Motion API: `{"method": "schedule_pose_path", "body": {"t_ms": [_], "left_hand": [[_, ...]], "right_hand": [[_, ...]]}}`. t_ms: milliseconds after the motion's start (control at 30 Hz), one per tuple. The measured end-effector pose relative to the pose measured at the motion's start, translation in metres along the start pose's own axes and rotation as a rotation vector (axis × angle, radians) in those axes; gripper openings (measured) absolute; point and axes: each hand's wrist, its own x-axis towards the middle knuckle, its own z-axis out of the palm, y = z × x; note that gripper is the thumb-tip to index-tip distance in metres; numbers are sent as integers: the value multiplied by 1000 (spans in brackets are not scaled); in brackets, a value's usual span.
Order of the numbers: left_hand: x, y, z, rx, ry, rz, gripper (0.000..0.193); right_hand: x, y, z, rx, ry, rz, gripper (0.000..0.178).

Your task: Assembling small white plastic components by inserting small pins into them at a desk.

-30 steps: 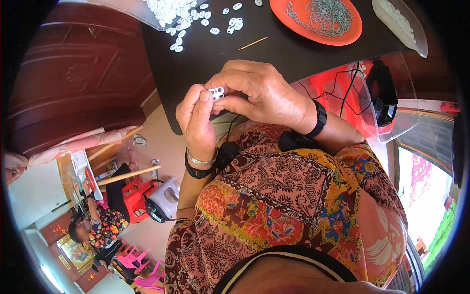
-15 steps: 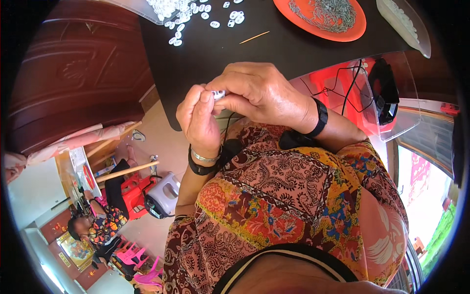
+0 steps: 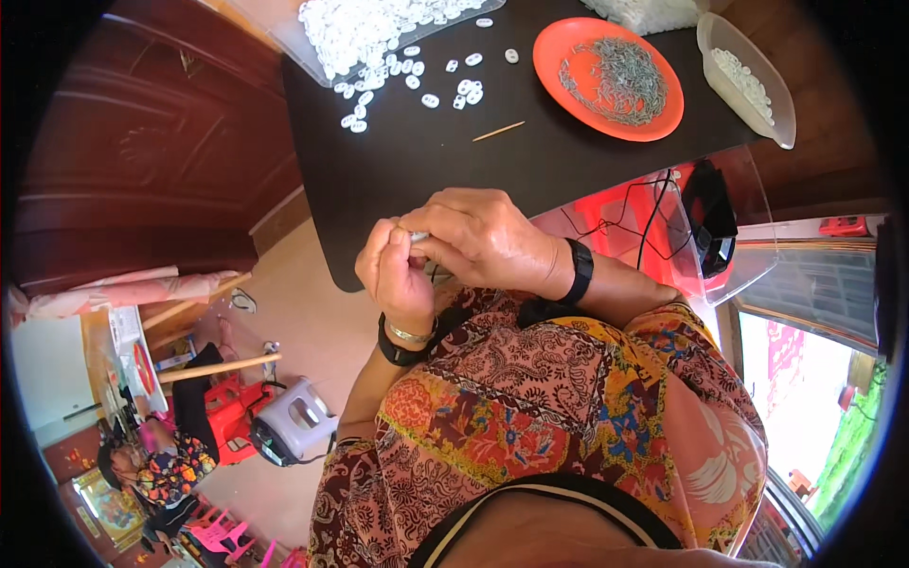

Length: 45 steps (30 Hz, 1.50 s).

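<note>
My left hand (image 3: 400, 282) and my right hand (image 3: 497, 241) meet in front of my body, near the table's front edge. Pinched between the fingertips of both is a small white plastic piece (image 3: 419, 236), mostly covered by the fingers. Loose white oval pieces with dark holes or marks (image 3: 469, 91) lie scattered on the dark table (image 3: 379, 180). A thin wooden stick (image 3: 498, 132) rests beyond my hands. Farther right, an orange plate (image 3: 559, 93) carries a heap of small grey metal screws or pins (image 3: 630, 85).
A clear bin (image 3: 305, 59) full of white pieces stands at the back left. A translucent tray (image 3: 784, 135) with small white parts sits at the right, near a clear plastic bag (image 3: 653, 13). Cables (image 3: 651, 222) hang below the table. Another person (image 3: 156, 464) is at the far left.
The view has shifted, showing more of the table and the bin. Both hands keep their pinch, and the white piece now shows less of its marked face.
</note>
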Motion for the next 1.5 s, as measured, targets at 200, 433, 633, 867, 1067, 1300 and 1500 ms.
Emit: {"method": "schedule_pose_path", "body": {"t_ms": [200,433,633,867,1067,1300,1500], "left_hand": [[7,4,-11,-20,-64,-44,24],[10,0,-8,186,-83,127,25],[8,2,-7,0,-87,-62,25],[8,-1,-9,44,-89,-19,21],[2,3,-5,20,-11,-20,20],[-2,1,-5,-81,0,-40,19],[10,3,-1,73,22,68,21]], "right_hand": [[7,1,0,-17,3,-22,29],[11,-1,-2,23,-36,76,35],[8,3,-6,-51,-36,29,28],[5,-1,-5,-140,-64,-28,24],[1,2,0,-121,-99,-66,23],[1,2,3,-127,-101,-87,23],[6,2,-1,127,-30,143,37]]}}
